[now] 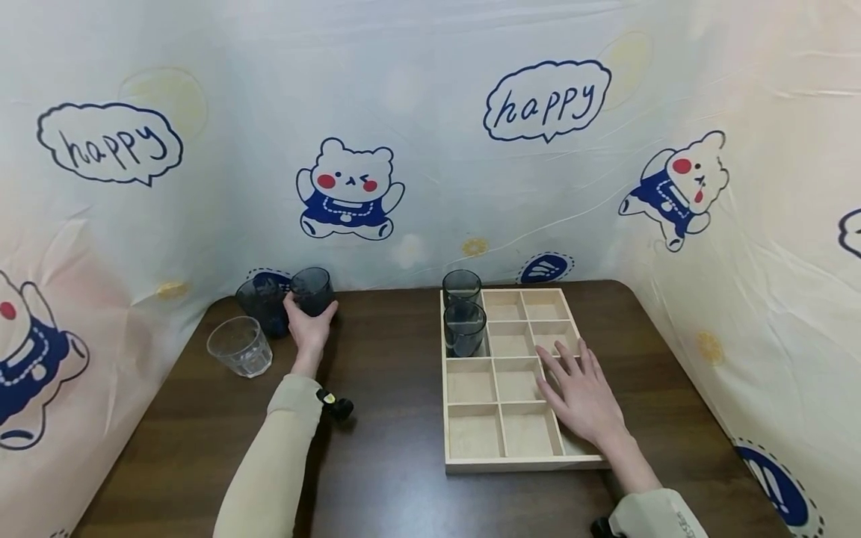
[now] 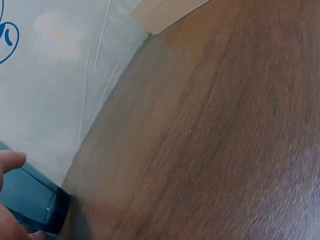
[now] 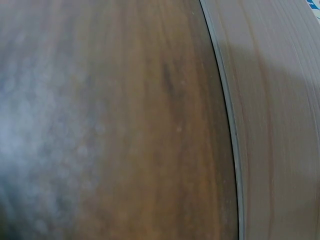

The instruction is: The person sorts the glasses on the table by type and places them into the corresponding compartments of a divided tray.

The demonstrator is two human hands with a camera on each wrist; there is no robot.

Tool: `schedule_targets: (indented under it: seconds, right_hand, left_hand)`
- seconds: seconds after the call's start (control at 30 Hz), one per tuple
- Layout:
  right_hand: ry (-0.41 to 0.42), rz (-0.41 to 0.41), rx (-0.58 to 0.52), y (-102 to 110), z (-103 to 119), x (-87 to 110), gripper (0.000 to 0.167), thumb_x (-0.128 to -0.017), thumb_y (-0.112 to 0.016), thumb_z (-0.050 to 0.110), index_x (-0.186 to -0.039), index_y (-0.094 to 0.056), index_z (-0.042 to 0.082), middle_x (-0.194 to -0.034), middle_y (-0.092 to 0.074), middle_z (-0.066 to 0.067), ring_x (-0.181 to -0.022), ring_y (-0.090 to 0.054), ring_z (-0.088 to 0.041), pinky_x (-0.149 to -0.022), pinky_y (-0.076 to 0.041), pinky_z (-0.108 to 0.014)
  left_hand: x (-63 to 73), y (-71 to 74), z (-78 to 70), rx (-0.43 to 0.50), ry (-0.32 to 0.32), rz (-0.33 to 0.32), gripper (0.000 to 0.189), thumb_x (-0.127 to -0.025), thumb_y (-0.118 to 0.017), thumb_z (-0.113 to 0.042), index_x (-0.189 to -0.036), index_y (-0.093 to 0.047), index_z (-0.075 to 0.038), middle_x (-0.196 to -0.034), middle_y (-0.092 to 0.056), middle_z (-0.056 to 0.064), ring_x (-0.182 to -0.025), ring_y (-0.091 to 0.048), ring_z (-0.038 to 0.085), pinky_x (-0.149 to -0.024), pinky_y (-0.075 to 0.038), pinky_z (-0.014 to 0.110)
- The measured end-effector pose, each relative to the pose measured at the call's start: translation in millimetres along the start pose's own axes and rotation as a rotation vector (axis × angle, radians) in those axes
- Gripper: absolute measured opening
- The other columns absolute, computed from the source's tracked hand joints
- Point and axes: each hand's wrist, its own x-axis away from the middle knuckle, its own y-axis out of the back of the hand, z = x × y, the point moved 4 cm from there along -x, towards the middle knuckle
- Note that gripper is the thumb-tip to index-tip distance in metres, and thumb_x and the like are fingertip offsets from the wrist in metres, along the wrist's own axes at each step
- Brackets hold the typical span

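At the back left of the table, my left hand [image 1: 309, 326] grips a dark tinted glass [image 1: 312, 288], with fingers and thumb on opposite sides. The left wrist view shows part of this glass [image 2: 31, 192], tinted blue-green there, at the lower left edge. Close beside it stand more dark glass [image 1: 264, 308] and a clear glass tumbler [image 1: 242, 347]. My right hand [image 1: 584, 392] lies with spread fingers over the right side of a compartmented wooden tray [image 1: 464, 469], covering some compartments. Two dark glasses [image 1: 464, 332] stand in the tray's left column, toward the back.
The brown wooden table [image 1: 383, 418] extends between the glasses and the tray. Behind and at both sides hangs a pale printed curtain [image 1: 430, 134], close to the table's edges. In the right wrist view, the tray's side wall [image 3: 270, 130] shows beside the tabletop.
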Motion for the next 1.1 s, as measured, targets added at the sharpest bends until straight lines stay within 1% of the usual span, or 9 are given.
schedule_targets:
  seconds: [0.2, 0.27, 0.33, 0.47, 0.53, 0.57, 0.7, 0.77, 1.1]
  right_hand:
    - [0.000, 0.003, 0.004, -1, 0, -0.6, 0.063, -0.111, -0.055, 0.049, -0.168, -0.047, 0.024, -0.174, -0.042, -0.023, -0.165, -0.018, -0.062, -0.135, -0.017, -0.072]
    - [-0.001, 0.006, -0.002, -1, 0, -0.5, 0.063, -0.111, -0.055, 0.049, -0.168, -0.047, 0.024, -0.174, -0.041, -0.023, -0.165, -0.017, -0.062, -0.135, -0.017, -0.072]
    - [-0.003, 0.007, -0.005, -1, 0, -0.4, 0.063, -0.111, -0.055, 0.049, -0.168, -0.047, 0.024, -0.174, -0.041, -0.023, -0.165, -0.017, -0.062, -0.135, -0.016, -0.073]
    - [-0.008, 0.009, -0.011, -1, 0, -0.3, 0.063, -0.111, -0.055, 0.050, -0.168, -0.047, 0.024, -0.174, -0.041, -0.023, -0.166, -0.016, -0.061, -0.135, -0.016, -0.072]
    - [-0.010, 0.011, -0.010, -1, 0, -0.4, 0.063, -0.111, -0.055, 0.050, -0.168, -0.047, 0.024, -0.175, -0.041, -0.023, -0.166, -0.016, -0.061, -0.135, -0.016, -0.072]
    - [-0.011, 0.011, -0.010, -1, 0, -0.4, 0.063, -0.111, -0.055, 0.050, -0.168, -0.046, 0.024, -0.175, -0.041, -0.023, -0.166, -0.016, -0.061, -0.135, -0.016, -0.072]
    - [-0.007, 0.011, -0.001, -1, -1, -0.8, 0.063, -0.111, -0.055, 0.050, -0.168, -0.046, 0.024, -0.174, -0.041, -0.024, -0.165, -0.017, -0.062, -0.135, -0.017, -0.072]
    - [-0.005, 0.011, 0.002, -1, 0, -0.9, 0.063, -0.111, -0.055, 0.049, -0.168, -0.046, 0.024, -0.174, -0.041, -0.024, -0.165, -0.017, -0.062, -0.135, -0.017, -0.072]
    - [-0.002, 0.015, 0.003, 1, 2, 0.1, 0.063, -0.111, -0.055, 0.049, -0.168, -0.046, 0.023, -0.174, -0.042, -0.024, -0.165, -0.017, -0.063, -0.135, -0.017, -0.073]
  left_hand:
    - [-1.0, 6.1, -1.3, -0.064, -0.022, 0.018, 0.098, -0.097, -0.084, -0.020, -0.174, -0.023, -0.011, -0.180, -0.030, 0.021, -0.168, -0.030, 0.038, -0.138, -0.026, 0.055]
    - [-3.6, 7.7, 3.2, -0.075, -0.037, 0.018, 0.101, -0.094, -0.088, -0.025, -0.173, -0.026, -0.011, -0.179, -0.033, 0.022, -0.167, -0.031, 0.039, -0.138, -0.026, 0.056]
    - [-10.7, 7.7, 14.7, -0.085, -0.066, 0.019, 0.105, -0.089, -0.094, -0.034, -0.171, -0.031, -0.013, -0.178, -0.036, 0.022, -0.167, -0.033, 0.038, -0.138, -0.027, 0.053]
    - [-4.0, 10.3, 9.7, -0.089, -0.080, 0.041, 0.103, -0.087, -0.095, -0.028, -0.169, -0.035, -0.010, -0.175, -0.041, 0.023, -0.165, -0.037, 0.040, -0.137, -0.029, 0.056]
    - [-8.1, 9.0, 19.0, -0.103, -0.104, 0.050, 0.103, -0.086, -0.096, -0.036, -0.167, -0.038, -0.012, -0.173, -0.045, 0.022, -0.163, -0.041, 0.039, -0.135, -0.034, 0.055]
    - [-1.9, 10.3, 12.7, -0.101, -0.095, 0.060, 0.101, -0.088, -0.094, -0.031, -0.168, -0.036, -0.010, -0.173, -0.045, 0.023, -0.163, -0.041, 0.040, -0.135, -0.033, 0.057]
    - [10.8, 13.4, 8.9, -0.111, -0.116, 0.086, 0.100, -0.089, -0.093, -0.031, -0.168, -0.035, -0.010, -0.172, -0.046, 0.023, -0.162, -0.042, 0.040, -0.133, -0.036, 0.056]
    - [28.4, 18.3, -8.0, -0.104, -0.104, 0.102, 0.097, -0.091, -0.090, -0.018, -0.169, -0.033, -0.005, -0.172, -0.045, 0.025, -0.162, -0.041, 0.042, -0.134, -0.034, 0.059]
    - [52.2, 23.3, -17.6, -0.108, -0.103, 0.196, 0.094, -0.091, -0.091, -0.020, -0.166, -0.037, -0.002, -0.168, -0.048, 0.027, -0.156, -0.047, 0.044, -0.129, -0.040, 0.061]
